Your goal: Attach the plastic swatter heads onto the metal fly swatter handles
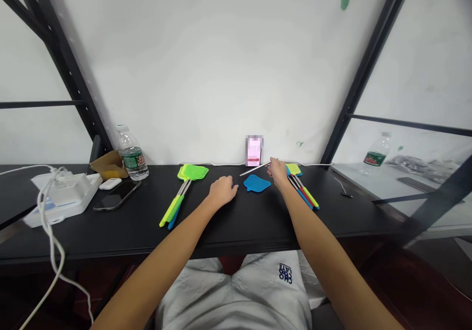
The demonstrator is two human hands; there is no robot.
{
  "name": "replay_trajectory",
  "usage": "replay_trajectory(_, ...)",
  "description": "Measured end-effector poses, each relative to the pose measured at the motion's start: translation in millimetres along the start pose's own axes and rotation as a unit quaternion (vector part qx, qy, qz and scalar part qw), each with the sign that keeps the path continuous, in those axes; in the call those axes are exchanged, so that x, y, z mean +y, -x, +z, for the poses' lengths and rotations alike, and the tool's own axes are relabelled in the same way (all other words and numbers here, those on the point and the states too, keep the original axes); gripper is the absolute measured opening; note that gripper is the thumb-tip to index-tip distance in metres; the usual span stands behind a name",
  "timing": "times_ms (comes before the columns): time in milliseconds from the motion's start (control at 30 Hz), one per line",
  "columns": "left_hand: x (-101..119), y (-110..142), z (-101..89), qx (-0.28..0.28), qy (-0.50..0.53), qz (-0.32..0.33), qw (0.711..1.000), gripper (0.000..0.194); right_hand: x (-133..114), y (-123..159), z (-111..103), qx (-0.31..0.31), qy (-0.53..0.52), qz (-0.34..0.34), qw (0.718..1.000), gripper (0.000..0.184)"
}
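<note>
My right hand (278, 171) pinches a thin silver rod (254, 168) that slants down to the left above the black table (129, 222). A loose blue swatter head (257, 183) lies just below the rod, between my hands. My left hand (222, 191) rests on the table left of the blue head, fingers curled loosely, holding nothing. Several fly swatters with coloured handles (304, 191) lie right of my right hand. A stack of green swatters (182, 190) lies to the left.
A water bottle (131, 154), a brown paper item (106, 165), a phone (116, 196) and white boxes with cables (62, 195) sit at the left. A small pink blurred object (254, 150) stands against the white wall. Black frame struts rise on both sides.
</note>
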State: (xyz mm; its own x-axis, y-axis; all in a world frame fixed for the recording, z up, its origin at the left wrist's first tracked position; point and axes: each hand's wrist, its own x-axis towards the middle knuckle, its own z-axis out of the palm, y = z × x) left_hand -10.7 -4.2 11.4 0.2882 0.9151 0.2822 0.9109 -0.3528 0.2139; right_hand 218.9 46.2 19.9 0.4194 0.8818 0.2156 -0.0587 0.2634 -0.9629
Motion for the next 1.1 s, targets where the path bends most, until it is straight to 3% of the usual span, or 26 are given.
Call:
replay_trajectory(133,3,0,-1.8,0.095,0.025,-0.003,0.995,0.028,-3,9,10,-0.03,-0.05,0.031,0.998,0.037)
replay_trajectory(233,4,0,-6.2,0.169,0.039,0.023,0.985,0.029,-2,18,16,-0.106,-0.048,0.059,0.991,0.04)
replay_trajectory(300,5,0,-9.5,0.186,0.052,0.048,0.98,0.029,0,24,21,-0.171,-0.042,0.068,0.982,0.04)
replay_trajectory(433,8,2,-12.0,0.151,0.091,0.086,0.981,0.025,7,38,33,-0.276,-0.04,0.088,0.956,0.04)
replay_trajectory(667,11,4,-8.7,0.086,0.117,0.114,0.983,0.028,10,52,42,-0.363,0.004,0.113,0.925,0.043)
replay_trajectory(900,12,5,-9.2,0.06,0.097,0.1,0.988,0.033,12,53,40,-0.392,0.014,0.119,0.912,0.045)
replay_trajectory(1100,13,3,-7.1,0.05,0.082,0.093,0.991,0.032,3,56,43,-0.363,-0.015,0.121,0.924,0.048)
